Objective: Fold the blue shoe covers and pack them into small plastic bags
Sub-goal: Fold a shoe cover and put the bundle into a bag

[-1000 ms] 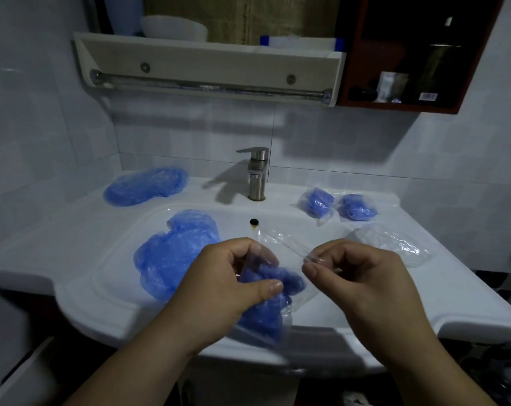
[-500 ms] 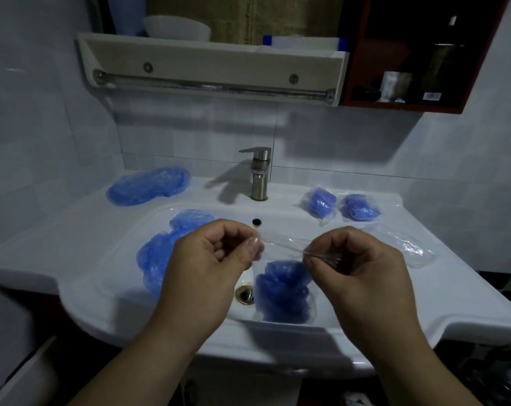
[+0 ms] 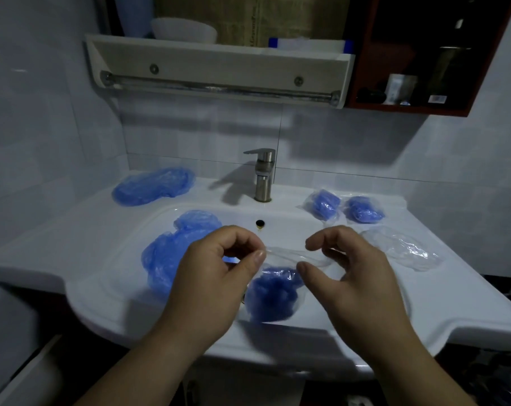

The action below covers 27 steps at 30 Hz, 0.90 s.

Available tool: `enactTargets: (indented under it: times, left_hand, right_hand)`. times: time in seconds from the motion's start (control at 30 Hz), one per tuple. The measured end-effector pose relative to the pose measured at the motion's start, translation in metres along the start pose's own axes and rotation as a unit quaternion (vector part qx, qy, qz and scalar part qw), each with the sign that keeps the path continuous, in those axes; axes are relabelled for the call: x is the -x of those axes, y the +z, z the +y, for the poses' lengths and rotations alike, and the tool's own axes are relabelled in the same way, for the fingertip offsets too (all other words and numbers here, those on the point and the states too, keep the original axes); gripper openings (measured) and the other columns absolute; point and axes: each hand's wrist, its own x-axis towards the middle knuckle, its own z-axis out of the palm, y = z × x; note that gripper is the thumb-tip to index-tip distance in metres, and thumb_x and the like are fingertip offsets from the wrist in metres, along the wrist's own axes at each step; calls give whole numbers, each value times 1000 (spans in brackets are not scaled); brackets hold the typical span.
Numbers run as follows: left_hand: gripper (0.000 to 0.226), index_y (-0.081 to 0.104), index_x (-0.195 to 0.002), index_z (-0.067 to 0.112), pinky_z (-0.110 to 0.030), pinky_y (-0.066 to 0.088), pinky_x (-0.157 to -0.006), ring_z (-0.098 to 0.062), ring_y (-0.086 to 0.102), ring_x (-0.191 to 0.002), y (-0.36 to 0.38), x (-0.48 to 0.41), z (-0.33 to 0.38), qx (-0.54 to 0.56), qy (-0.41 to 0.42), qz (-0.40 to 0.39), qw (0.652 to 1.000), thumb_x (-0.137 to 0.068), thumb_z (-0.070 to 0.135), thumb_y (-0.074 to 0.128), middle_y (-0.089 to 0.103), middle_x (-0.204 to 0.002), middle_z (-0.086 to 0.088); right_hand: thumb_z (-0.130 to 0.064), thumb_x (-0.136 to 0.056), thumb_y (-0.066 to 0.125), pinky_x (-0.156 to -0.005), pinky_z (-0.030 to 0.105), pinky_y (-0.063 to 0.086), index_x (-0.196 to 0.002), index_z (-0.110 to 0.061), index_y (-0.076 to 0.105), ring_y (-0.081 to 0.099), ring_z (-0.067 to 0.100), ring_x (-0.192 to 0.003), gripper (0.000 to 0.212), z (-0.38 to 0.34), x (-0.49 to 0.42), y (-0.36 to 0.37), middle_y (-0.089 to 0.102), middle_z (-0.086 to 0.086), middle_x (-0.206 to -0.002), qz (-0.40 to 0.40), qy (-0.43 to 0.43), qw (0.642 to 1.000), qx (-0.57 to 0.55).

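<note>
My left hand pinches the top edge of a small clear plastic bag between thumb and forefinger. A folded blue shoe cover hangs inside it over the basin. My right hand is at the bag's right end, thumb and forefinger apart around the edge, not gripping. Loose blue shoe covers lie in the basin to the left, and another shoe cover lies on the counter at the back left. Two packed bags rest at the back right.
Empty clear bags lie on the right counter of the white sink. A steel faucet stands at the back centre. A shelf with a towel bar and a dark cabinet hang above.
The left hand shifted from gripping the bagged shoe cover to pinching the bag's top edge. Both hands pulled the edge taut, then the right hand's pinch opened.
</note>
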Motion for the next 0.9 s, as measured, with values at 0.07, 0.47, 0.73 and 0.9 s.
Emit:
enactTargets:
  times: [0.07, 0.47, 0.73, 0.9]
  left_hand:
    - [23, 67, -76, 26, -8, 48, -73, -4, 65, -83, 2, 2, 1, -21, 16, -10, 1000, -86, 6, 70, 69, -81, 15]
    - [15, 68, -76, 28, -16, 52, -75, -5, 64, -84, 7, 6, 2, -96, 87, -11, 992, -84, 16, 72, 65, -80, 17]
    - [15, 71, -75, 28, -15, 52, -73, -5, 65, -82, 6, 6, 2, -83, 78, -13, 993, -81, 15, 76, 67, -78, 17]
    - [14, 70, -74, 28, -12, 49, -72, -5, 64, -82, 6, 6, 3, -87, 79, -19, 993, -81, 17, 75, 66, -78, 17]
  right_hand:
    - [-32, -76, 72, -80, 4, 37, -93, -39, 56, 49, -14, -103, 25, 0, 2, 3, 55, -30, -102, -9, -33, 999, 28]
    - [-29, -81, 64, -73, 12, 43, -80, -35, 60, 55, -2, -97, 7, -6, 3, 11, 58, -22, -93, -45, -80, 996, 15]
    - [-23, -86, 64, -78, 15, 43, -83, -34, 56, 56, 5, -98, 13, -3, 4, 13, 58, -17, -94, -61, -115, 991, 17]
    - [-23, -86, 56, -79, 20, 43, -84, -31, 53, 55, 9, -95, 8, -2, 4, 15, 56, -12, -92, -81, -124, 989, 12]
